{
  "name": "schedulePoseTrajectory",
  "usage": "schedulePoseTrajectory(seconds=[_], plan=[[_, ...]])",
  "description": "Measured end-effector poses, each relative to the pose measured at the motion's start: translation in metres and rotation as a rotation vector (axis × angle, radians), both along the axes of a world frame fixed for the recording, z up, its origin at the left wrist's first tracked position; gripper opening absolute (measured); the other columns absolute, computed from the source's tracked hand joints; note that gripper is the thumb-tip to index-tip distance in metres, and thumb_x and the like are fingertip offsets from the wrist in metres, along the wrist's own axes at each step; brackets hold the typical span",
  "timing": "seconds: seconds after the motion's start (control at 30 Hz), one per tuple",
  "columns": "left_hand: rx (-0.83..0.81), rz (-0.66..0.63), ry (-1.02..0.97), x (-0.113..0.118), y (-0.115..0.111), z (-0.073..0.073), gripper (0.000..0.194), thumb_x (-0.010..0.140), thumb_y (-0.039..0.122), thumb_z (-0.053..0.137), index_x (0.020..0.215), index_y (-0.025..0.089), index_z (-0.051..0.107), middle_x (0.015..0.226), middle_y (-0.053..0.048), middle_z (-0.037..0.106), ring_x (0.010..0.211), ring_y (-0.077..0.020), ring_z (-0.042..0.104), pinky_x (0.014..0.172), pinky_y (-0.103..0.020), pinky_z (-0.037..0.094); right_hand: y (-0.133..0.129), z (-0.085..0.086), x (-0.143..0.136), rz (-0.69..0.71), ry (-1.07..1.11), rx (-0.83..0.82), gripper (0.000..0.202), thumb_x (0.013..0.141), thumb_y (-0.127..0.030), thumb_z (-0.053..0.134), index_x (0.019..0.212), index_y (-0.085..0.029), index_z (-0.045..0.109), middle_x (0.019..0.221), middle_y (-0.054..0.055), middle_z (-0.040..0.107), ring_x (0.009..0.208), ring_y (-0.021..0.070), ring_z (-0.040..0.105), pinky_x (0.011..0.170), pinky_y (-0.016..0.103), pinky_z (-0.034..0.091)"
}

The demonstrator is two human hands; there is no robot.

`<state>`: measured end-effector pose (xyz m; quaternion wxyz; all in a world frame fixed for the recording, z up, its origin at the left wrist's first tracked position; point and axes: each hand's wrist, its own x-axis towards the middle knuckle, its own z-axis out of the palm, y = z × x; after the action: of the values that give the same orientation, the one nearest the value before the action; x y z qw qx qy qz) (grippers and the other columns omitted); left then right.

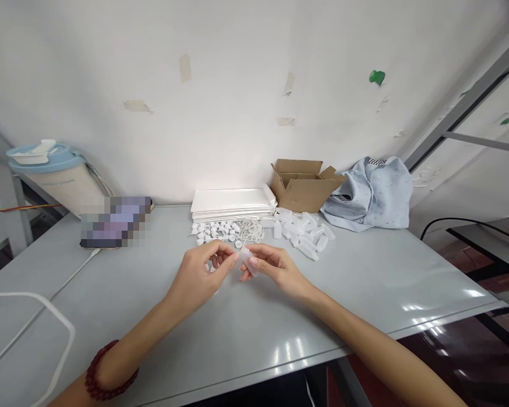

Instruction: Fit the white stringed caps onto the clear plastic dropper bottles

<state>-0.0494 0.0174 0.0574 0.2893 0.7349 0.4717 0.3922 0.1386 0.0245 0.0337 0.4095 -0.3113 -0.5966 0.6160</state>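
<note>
My right hand (275,270) holds a small translucent bottle (249,263) between thumb and fingers, tilted. At its upper left side, the thumb and fingertips of my left hand (206,271) are pressed together; what they pinch is too small to make out. Part of a white piece shows behind the left fingers. Just beyond the hands lie several small white caps (214,230) and a heap of thin white loops (251,230). Several more translucent bottles (306,230) are piled to their right.
Behind the small parts lies a stack of white packets (231,202). An open cardboard box (307,189) and a light blue cloth (369,195) stand at the back right. Left are a tumbler (59,175), a phone (116,222) and a white cable (63,285).
</note>
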Motion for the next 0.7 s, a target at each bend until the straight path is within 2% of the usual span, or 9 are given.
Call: schedulePoseTrajectory(seconds=[0.07,0.13,0.23,0.47,0.7], plan=[[0.239,0.029,0.036,0.001,0.0,-0.004,0.014,0.083,0.028,0.056,0.088,0.02,0.066,0.083,-0.004,0.067,0.074,-0.0179,0.059,0.064,-0.029,0.048,0.0,0.002,0.001,0.029,0.013,-0.034,0.031,0.084,-0.042,0.06,0.106,-0.02,0.063,0.079,0.001,0.065,0.072,0.0156,0.065,0.075,0.033,0.049],[0.436,-0.011,0.08,0.003,0.0,-0.009,0.017,0.085,0.022,0.054,0.097,0.02,0.065,0.094,-0.007,0.067,0.086,-0.0201,0.061,0.074,-0.032,0.05,0.001,0.002,0.001,0.054,0.052,-0.062,0.033,0.083,-0.044,0.06,0.107,-0.021,0.064,0.08,0.002,0.066,0.072,0.0159,0.065,0.075,0.034,0.049],[0.591,-0.045,0.147,0.006,0.001,-0.017,0.021,0.088,0.016,0.049,0.103,0.02,0.063,0.098,-0.008,0.067,0.092,-0.0209,0.061,0.083,-0.036,0.05,0.003,-0.004,0.002,0.071,0.129,-0.094,0.036,0.083,-0.045,0.06,0.109,-0.02,0.063,0.079,0.003,0.066,0.073,0.0162,0.064,0.076,0.034,0.049],[0.644,-0.039,0.219,0.014,-0.005,-0.028,0.038,0.088,0.006,0.046,0.123,0.019,0.051,0.111,-0.011,0.061,0.104,-0.0244,0.054,0.088,-0.041,0.049,0.007,-0.01,0.002,0.046,0.193,-0.113,0.039,0.083,-0.045,0.06,0.114,-0.02,0.061,0.078,0.003,0.067,0.071,0.0158,0.063,0.076,0.035,0.05],[0.552,-0.025,0.195,0.016,-0.01,-0.023,0.028,0.088,0.007,0.045,0.11,0.02,0.056,0.103,-0.009,0.061,0.098,-0.0219,0.055,0.084,-0.038,0.05,0.006,-0.008,0.002,0.062,0.209,-0.13,0.032,0.085,-0.041,0.059,0.107,-0.019,0.064,0.078,0.003,0.066,0.068,0.0147,0.062,0.075,0.033,0.048]])
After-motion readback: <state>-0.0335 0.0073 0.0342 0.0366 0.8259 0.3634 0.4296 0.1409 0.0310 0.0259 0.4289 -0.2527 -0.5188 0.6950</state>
